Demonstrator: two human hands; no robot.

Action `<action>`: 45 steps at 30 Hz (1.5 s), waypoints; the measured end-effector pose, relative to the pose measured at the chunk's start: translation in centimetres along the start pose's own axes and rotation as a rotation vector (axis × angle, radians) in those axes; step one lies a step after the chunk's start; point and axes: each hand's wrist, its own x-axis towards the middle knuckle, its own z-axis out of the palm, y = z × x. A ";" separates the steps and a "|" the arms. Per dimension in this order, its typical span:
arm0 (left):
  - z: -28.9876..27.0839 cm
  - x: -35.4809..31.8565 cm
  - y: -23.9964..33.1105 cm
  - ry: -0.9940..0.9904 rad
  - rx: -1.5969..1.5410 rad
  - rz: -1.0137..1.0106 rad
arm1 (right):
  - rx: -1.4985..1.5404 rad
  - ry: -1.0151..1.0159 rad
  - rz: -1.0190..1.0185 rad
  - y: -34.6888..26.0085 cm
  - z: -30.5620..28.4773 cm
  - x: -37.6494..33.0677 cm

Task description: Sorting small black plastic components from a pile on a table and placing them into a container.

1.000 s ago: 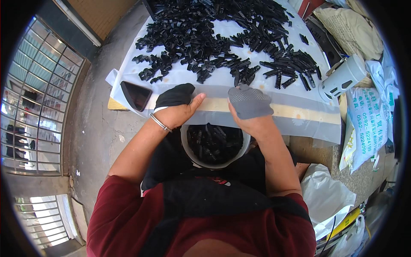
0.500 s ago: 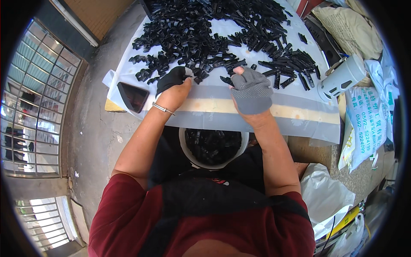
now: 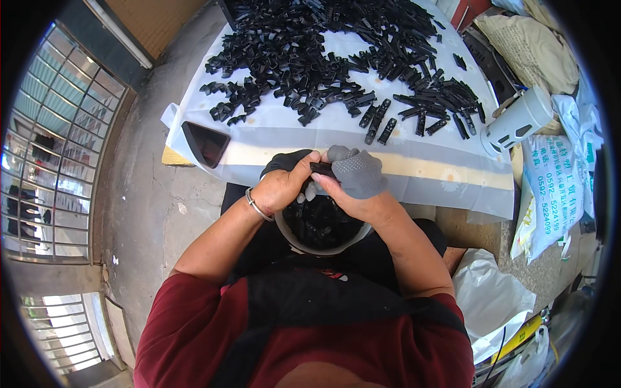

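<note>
My left hand (image 3: 283,185), in a black glove with bare thumb, meets my right hand (image 3: 357,178), in a grey dotted glove, just past the table's front edge. Pinched between them is a small dark plastic part (image 3: 321,169); both thumbs press on it, and the fingers partly hide it. Right beneath my hands, a round pale bucket (image 3: 317,251) between my legs holds many black plastic parts (image 3: 323,223). On the table, a heap of short curved black pieces (image 3: 284,71) spreads at the left and middle, and longer black strips (image 3: 440,97) lie at the right.
A white patterned cloth (image 3: 446,169) covers the table. A dark phone (image 3: 206,143) rests at its left front corner. At the right edge stands a pale grey cylinder (image 3: 517,121) with cutouts, beside printed plastic sacks (image 3: 550,187). A white bag (image 3: 488,291) sits lower right.
Both hands have drawn back from the pieces on the table and come together above the bucket, now with a part between them. A few black strips show where the right hand was.
</note>
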 end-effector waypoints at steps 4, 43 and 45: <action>1.0 0.2 -1.0 0.111 -0.155 -0.031 | 0.048 0.103 -0.037 -0.8 -0.4 0.0; 0.5 -1.0 2.2 0.090 0.110 0.292 | -0.501 0.059 -0.107 -1.4 -1.0 -1.8; 0.2 -1.3 3.1 0.050 -0.089 0.135 | -0.402 0.146 -0.123 -0.7 -0.7 -2.1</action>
